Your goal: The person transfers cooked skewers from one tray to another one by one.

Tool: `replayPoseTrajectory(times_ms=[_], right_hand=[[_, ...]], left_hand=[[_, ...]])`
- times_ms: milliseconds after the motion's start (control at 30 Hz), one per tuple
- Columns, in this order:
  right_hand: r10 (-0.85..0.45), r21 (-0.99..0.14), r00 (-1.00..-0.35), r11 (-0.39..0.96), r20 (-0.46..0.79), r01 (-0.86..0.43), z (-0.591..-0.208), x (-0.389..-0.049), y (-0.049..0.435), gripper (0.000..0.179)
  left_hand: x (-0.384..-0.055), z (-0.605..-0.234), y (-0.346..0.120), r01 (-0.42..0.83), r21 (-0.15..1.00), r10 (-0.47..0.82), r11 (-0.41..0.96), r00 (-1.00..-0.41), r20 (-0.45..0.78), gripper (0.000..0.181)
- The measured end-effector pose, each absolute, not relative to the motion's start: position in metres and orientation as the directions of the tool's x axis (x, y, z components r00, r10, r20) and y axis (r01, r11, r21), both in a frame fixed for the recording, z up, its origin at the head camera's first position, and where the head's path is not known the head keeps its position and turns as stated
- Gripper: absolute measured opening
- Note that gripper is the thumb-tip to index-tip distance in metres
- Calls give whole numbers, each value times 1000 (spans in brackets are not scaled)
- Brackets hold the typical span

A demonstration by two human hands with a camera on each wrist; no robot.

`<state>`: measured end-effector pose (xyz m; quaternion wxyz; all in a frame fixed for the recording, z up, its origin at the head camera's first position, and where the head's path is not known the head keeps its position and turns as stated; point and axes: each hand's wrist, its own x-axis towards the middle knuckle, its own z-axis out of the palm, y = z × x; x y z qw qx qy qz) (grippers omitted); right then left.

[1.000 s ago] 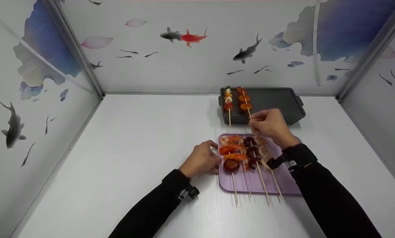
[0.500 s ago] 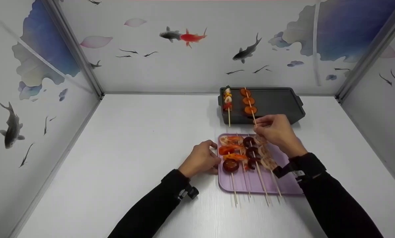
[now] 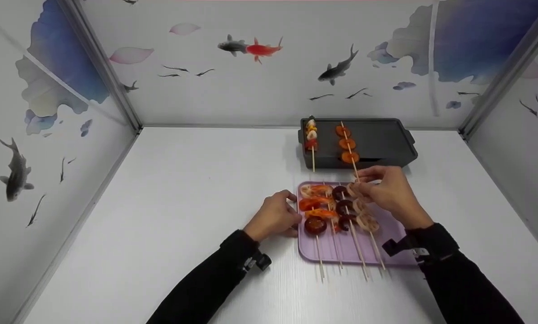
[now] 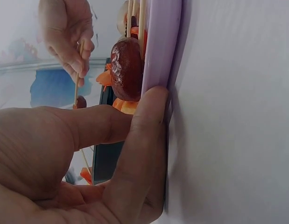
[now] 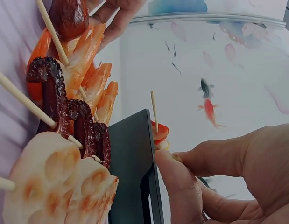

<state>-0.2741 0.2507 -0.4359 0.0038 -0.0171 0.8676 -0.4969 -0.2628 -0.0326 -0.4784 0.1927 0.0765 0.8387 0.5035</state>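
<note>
My right hand (image 3: 388,193) pinches the stick end of a skewer with several round orange slices (image 3: 347,144), which lie over the front left of the dark grill pan (image 3: 381,139). My left hand (image 3: 273,216) holds the left edge of a lilac tray (image 3: 309,252); in the left wrist view, a fingertip (image 4: 156,95) presses on its wall. On the tray lie a skewer ending in a glossy brown mushroom-like cap (image 3: 315,225), a shrimp skewer (image 3: 318,202), a dark octopus-tentacle skewer (image 3: 344,207) and a lotus root skewer (image 3: 367,220).
A mixed skewer (image 3: 311,135) lies along the grill pan's left end, its stick jutting over the front. The tray's sticks overhang its near edge. White panels (image 3: 269,90) with painted fish enclose the white table (image 3: 196,189) at the back and sides.
My right hand has drawn right and toward me with the orange-slice skewer, shifting the slices right and toward the grill pan's front. My left hand stays at the tray's edge.
</note>
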Motion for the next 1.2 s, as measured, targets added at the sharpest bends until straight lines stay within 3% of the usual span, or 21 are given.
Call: replayPoseTrajectory(times_ms=[633,1200], right_hand=[[-19,-832,-1000,554,3,-13,-447,-250,271,28],[-48,-766,-996,636,77,-90,-451,-235,271,26]], left_hand=[[-261,-476,-32,-69,886,332,458,-912,-243,53],[-261,-479,-32,-89,886,312,455,-916,-252,53]])
